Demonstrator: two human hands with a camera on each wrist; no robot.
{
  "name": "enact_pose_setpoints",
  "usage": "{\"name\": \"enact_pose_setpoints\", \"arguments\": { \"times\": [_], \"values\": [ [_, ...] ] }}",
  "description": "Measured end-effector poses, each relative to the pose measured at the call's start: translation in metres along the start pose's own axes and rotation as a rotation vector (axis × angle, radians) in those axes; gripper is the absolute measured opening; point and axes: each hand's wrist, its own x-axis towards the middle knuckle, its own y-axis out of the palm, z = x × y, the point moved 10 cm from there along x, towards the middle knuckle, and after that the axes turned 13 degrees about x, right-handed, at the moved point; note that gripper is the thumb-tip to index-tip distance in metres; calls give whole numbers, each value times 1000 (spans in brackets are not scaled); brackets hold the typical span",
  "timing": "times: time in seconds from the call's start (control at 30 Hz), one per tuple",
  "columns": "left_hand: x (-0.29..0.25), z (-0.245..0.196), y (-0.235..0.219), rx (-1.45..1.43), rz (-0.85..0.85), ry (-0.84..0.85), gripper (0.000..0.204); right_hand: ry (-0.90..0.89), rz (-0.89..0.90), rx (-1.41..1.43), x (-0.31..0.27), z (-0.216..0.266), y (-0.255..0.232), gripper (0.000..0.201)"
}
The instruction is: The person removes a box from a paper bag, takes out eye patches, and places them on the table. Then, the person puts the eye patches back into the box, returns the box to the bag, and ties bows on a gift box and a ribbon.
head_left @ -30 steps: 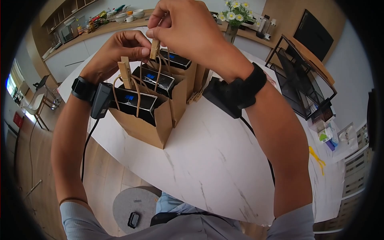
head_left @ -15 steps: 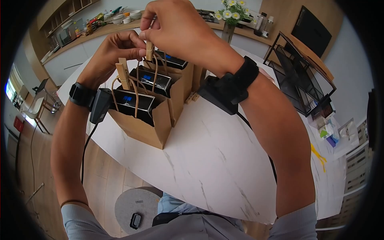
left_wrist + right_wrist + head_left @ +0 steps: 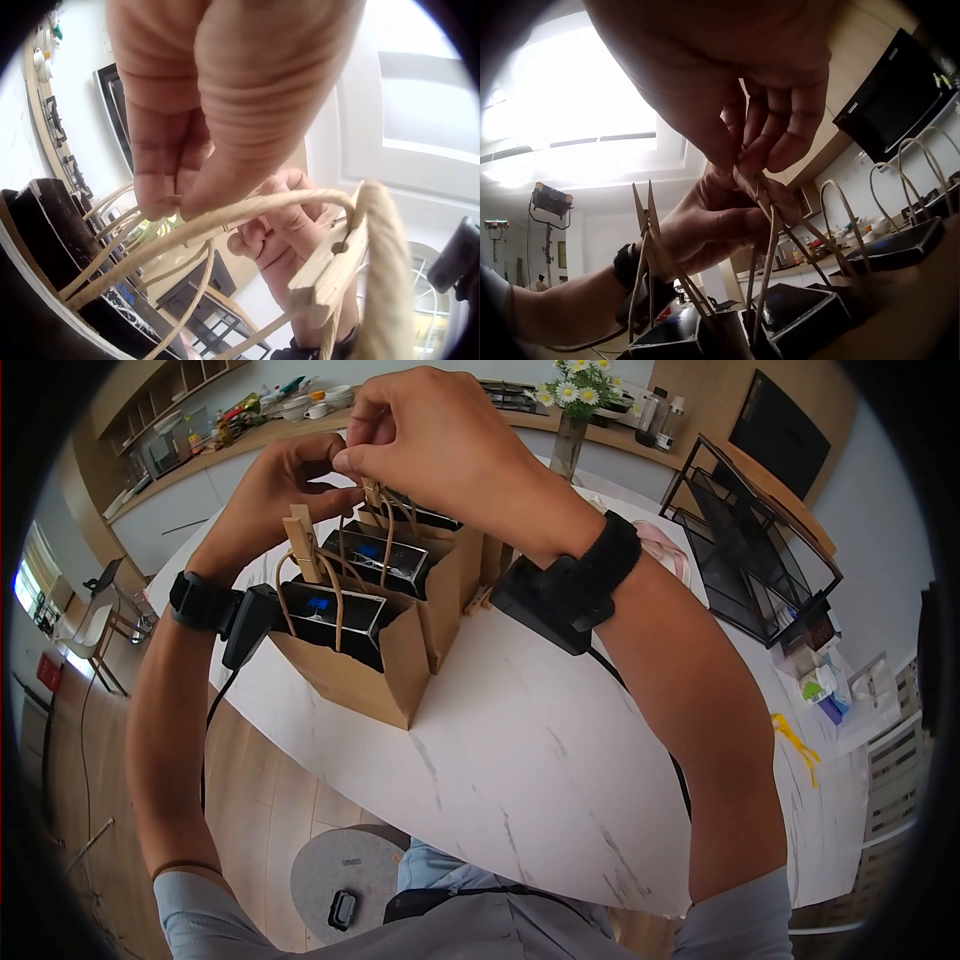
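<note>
My right hand (image 3: 445,435) pinches the top of a wooden clothespin (image 3: 762,196) over the twisted paper handles of the second bag (image 3: 441,600). Close beside it, my left hand (image 3: 265,490) pinches these bag handles (image 3: 771,247) between thumb and fingertips. The nearest brown paper bag (image 3: 365,685) stands upright with another clothespin (image 3: 303,538) across its two handles. In each of these bags sits a black box (image 3: 330,610) with blue marks. Farther back is a third bag (image 3: 470,550), partly hidden by my right hand.
Loose clothespins (image 3: 480,598) lie right of the bags on the white marbled table (image 3: 530,760). A flower vase (image 3: 568,445) stands behind. At the right are a black-framed rack (image 3: 745,550) and a yellow item (image 3: 796,738). A round grey stool (image 3: 340,870) stands below the table's front edge.
My right hand has moved down and slightly left with the clothespin, which now sits lower at the handles. My left hand stays beside it. The head view has shifted slightly.
</note>
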Motion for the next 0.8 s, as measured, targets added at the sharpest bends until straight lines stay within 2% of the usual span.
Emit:
{"name": "enact_pose_setpoints", "arguments": {
  "times": [0.2,0.33,0.4,0.53,0.6,0.63,0.67,0.73,0.77,0.8],
  "values": [
    [2,2,-2,-16,5,45,14,26,-53,15,-1,-8,-5,18],
    [1,6,0,-33,24,52,11,39,-15,113,-2,-13,-3,20],
    [2,8,2,-46,29,54,10,-125,-39,-9,0,1,-2,20],
    [3,5,0,-45,13,82,10,-123,-70,-55,-2,7,-9,14],
    [2,5,-3,-52,56,106,10,78,37,27,-2,1,-15,27],
    [1,2,-3,-22,71,114,10,96,39,47,-10,-1,-23,36],
    [1,3,-6,6,85,148,9,36,-89,65,-17,-11,-34,26],
    [2,19,-19,-24,15,69,13,175,-162,139,-49,-44,-49,8],
    [5,32,-26,30,33,76,23,298,-39,117,-66,-68,-43,11],
    [9,37,-27,27,37,81,23,415,83,93,-85,-93,-37,16]
  ]
}}
